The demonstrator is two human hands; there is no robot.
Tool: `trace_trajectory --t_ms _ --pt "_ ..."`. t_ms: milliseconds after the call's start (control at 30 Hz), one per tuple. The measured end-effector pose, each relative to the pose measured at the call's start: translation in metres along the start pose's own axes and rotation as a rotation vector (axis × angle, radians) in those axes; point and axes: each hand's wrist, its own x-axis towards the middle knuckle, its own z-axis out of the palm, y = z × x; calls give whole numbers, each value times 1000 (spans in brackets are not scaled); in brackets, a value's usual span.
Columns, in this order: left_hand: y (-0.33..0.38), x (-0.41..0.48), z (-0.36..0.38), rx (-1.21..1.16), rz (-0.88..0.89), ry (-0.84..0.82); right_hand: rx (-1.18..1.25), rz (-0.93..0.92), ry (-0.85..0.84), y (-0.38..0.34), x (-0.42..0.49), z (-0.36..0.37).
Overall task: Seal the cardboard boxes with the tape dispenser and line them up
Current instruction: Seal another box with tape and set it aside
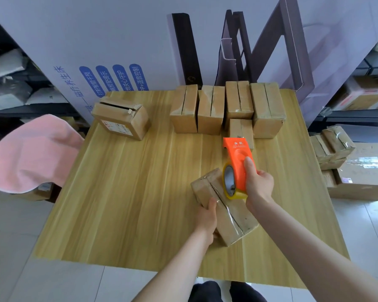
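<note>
cardboard box (224, 205) lies skewed on the near right of the desk (129, 192), well apart from the row of boxes (212, 112) set along the far edge. it is steadied by the left hand (207, 216), grip wrapped over the box's left edge, thumb on top. tape dispenser (237, 166) is held by the right hand (259, 186), grip curled round the orange body, roll set down on the top seam. clear tape is seen along the near part of that seam. box is judged light, stiff at corners, soft along the flap line, slick where taped; best taken by the side walls, not the flaps. dispenser is judged light and rigid, best gripped round the body. far-left box (121, 118) is noted with its top seam gaping.
</note>
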Motion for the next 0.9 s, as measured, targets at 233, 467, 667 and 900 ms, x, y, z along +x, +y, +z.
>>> trace_trajectory --t_ms 233,467,667,900 --pt "64 35 -5 -191 150 317 154 -32 10 -34 9 -29" --pt "147 91 -1 -617 -17 259 184 -28 -31 -45 34 -51" --pt "189 93 41 -361 116 192 177 -3 -81 -51 61 -49" --pt "211 99 54 -388 45 137 128 25 -147 -54 83 -24"
